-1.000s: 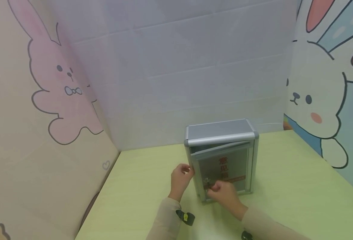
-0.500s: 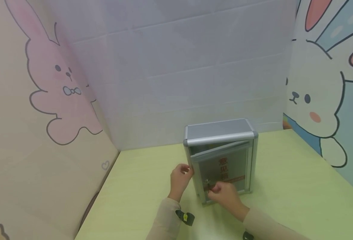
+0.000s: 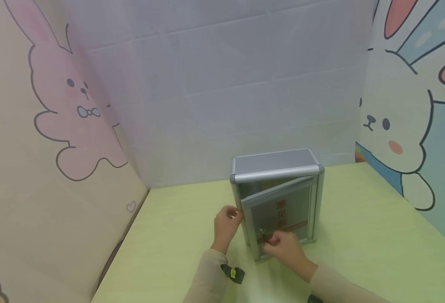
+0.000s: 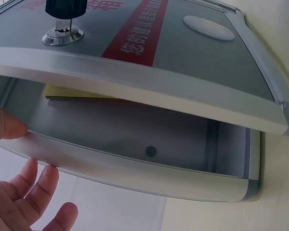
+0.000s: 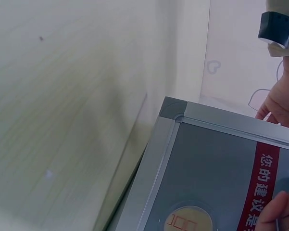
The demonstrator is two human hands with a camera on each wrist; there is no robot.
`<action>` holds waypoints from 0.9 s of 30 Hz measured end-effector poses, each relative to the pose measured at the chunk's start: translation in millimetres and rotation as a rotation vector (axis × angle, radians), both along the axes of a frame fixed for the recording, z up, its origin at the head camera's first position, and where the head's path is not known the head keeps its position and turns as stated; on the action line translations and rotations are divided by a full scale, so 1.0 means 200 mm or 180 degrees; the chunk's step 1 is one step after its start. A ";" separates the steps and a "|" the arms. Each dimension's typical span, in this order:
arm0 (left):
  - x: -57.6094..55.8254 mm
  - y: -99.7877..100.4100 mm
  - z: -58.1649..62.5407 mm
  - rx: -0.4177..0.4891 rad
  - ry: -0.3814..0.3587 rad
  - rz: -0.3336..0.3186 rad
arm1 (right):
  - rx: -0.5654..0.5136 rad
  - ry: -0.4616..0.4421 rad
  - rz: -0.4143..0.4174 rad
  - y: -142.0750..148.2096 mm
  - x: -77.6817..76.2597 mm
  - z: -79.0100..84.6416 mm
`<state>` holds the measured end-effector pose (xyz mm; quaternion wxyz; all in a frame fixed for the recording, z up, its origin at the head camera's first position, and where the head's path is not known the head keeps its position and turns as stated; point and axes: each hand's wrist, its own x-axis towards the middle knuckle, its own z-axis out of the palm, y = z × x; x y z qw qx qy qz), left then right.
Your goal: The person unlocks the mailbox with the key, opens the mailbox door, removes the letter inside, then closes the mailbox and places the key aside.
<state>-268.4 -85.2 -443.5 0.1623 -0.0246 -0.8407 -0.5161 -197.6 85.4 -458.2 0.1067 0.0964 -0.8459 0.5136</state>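
Observation:
A grey suggestion box (image 3: 277, 163) with aluminium edges and red lettering stands upright on the table. Its hinged door (image 3: 298, 210) is ajar, with a gap at the top and left. My left hand (image 3: 226, 227) holds the box's left edge, thumb on the inner side and fingertips along the outside in the left wrist view. A black-headed key (image 4: 65, 8) sits in the door's round lock (image 4: 62, 36). My right hand (image 3: 287, 251) pinches the key in front of the door. Inside the box lies a yellow paper stack (image 4: 79, 92), partly hidden by the door.
The pale yellow-green table (image 3: 177, 235) runs back to a white cloth wall (image 3: 222, 105). Side walls with rabbit drawings, a pink rabbit (image 3: 82, 143) and a white rabbit (image 3: 393, 126), flank it. A dark strap (image 3: 233, 273) is worn on the left wrist.
The door has swung further outward with my right hand on the key, widening the gap at the top left. My left hand has stayed at the box's edge.

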 end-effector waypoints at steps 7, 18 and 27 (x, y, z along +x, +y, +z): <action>0.00 0.01 0.01 0.0013 0.0008 0.0005 | -0.0019 -0.0005 0.0087 0.03 0.01 -0.01; 0.02 0.04 0.03 -0.0299 -0.0054 -0.0646 | -0.0071 0.0002 0.0115 0.04 0.00 0.00; 0.02 0.06 0.11 0.0121 -0.0628 -0.1972 | -0.0106 0.0115 0.0155 0.06 0.02 -0.01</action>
